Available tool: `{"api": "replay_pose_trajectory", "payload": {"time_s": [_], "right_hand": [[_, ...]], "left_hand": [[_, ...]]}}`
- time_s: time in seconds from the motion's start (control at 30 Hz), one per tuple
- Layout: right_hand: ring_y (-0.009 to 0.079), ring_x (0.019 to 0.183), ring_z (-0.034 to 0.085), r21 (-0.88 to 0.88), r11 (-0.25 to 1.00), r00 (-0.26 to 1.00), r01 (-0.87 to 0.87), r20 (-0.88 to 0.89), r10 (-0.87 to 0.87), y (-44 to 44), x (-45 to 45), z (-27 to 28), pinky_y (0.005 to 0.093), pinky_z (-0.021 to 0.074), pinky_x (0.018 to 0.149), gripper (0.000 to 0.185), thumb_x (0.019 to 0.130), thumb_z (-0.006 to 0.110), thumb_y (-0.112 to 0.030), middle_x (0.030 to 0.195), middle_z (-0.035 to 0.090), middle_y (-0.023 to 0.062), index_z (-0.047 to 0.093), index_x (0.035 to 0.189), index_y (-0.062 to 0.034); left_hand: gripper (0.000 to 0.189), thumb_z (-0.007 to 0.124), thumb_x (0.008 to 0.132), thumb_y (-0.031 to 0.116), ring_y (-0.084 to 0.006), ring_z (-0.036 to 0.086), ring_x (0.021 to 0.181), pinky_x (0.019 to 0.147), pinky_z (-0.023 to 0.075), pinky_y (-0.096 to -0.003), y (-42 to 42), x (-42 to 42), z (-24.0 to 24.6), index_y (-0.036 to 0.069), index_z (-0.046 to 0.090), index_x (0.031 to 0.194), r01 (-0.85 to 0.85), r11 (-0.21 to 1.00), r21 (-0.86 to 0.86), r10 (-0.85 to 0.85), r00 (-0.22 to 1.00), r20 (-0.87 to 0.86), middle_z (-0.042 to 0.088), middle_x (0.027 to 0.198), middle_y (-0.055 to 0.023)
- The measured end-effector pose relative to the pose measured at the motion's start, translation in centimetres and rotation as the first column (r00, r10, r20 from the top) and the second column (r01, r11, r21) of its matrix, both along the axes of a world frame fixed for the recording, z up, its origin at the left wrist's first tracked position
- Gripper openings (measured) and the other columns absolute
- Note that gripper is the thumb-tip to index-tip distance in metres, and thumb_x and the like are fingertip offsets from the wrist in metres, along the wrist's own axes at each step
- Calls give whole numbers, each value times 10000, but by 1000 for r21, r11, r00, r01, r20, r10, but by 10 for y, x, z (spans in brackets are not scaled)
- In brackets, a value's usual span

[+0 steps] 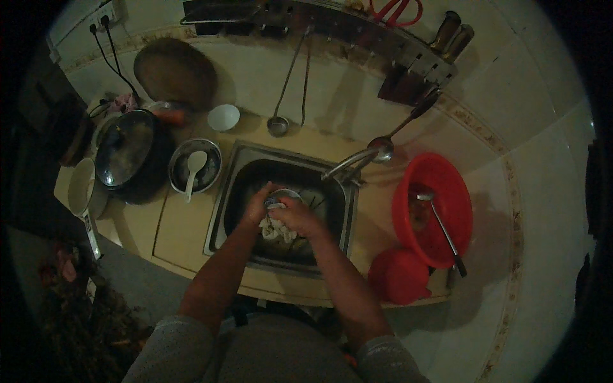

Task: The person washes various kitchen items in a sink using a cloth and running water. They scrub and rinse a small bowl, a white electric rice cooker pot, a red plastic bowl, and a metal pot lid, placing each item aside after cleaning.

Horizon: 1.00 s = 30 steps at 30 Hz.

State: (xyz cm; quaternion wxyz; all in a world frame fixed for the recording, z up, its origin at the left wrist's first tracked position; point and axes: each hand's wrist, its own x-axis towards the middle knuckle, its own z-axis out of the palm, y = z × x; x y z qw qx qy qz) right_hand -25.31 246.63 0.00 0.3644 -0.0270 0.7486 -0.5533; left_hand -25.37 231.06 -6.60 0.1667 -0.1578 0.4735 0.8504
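Both hands are over the stainless steel sink (218, 230). My left hand (257, 207) grips the left side of a small bowl (289, 193), whose pale rim shows between the hands. A wet, light-coloured cloth (278, 230) is bunched in my right hand (298, 216), which presses it against the bowl. The cloth's lower part hangs below the fingers. Thin dark sticks, perhaps chopsticks, lie in the sink beyond my right hand. The faucet (352, 160) reaches over the sink from the back right. The hands and cloth hide most of the bowl.
Left of the sink stand a metal bowl (172, 165) with a white rice paddle (195, 167), a lidded dark pot (139, 163) and a long-handled pan (81, 186). A white bowl (223, 118) sits behind. At right are a red basin (452, 191) with a ladle (443, 225) and a red plastic vessel (398, 276).
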Motion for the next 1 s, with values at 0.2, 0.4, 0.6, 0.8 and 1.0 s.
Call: {"api": "replay_pose_trajectory", "payload": {"time_s": [0.2,0.4,0.6,0.8,1.0], "right_hand": [[282,1034,660,77,973,691,216,-716,-97,-21,5,-48,396,514,863,390,868,635,-233,1151,670,157,633,1211,-46],[387,1022,624,367,868,767,333,-642,-22,-22,11,-46,473,490,912,301,874,612,-157,1110,642,179,618,1161,-66],[391,1138,592,646,761,914,59,-341,219,-11,0,-52,477,476,954,413,874,637,-199,1225,608,219,581,1266,-85],[419,1281,466,381,922,439,66,-841,316,-2,41,-18,492,432,1036,666,832,703,-218,1422,456,209,448,1432,-86],[423,1273,466,515,855,497,-57,-728,472,6,36,-18,489,434,1028,795,775,769,-220,1452,397,229,387,1448,-37]], "left_hand": [[604,464,989,606,-197,599,943,877,469,-360,8,20,34,72,647,1204,-123,991,-50,127,987,95,653,1050,-78],[344,628,955,375,-244,619,709,700,510,-373,28,26,-33,48,693,1037,-207,923,-325,183,978,-104,679,844,-92],[309,664,886,146,-223,668,975,836,522,-349,26,23,5,37,683,1175,-160,570,-806,7,982,-189,706,1118,-154],[314,627,908,113,-181,645,925,806,527,-320,-6,4,-18,27,670,1206,-109,877,-467,30,984,-174,697,1057,-85],[372,600,913,94,-147,634,940,816,517,-292,-8,9,30,27,635,1277,-1,967,-254,23,996,83,693,1063,-93]]}}
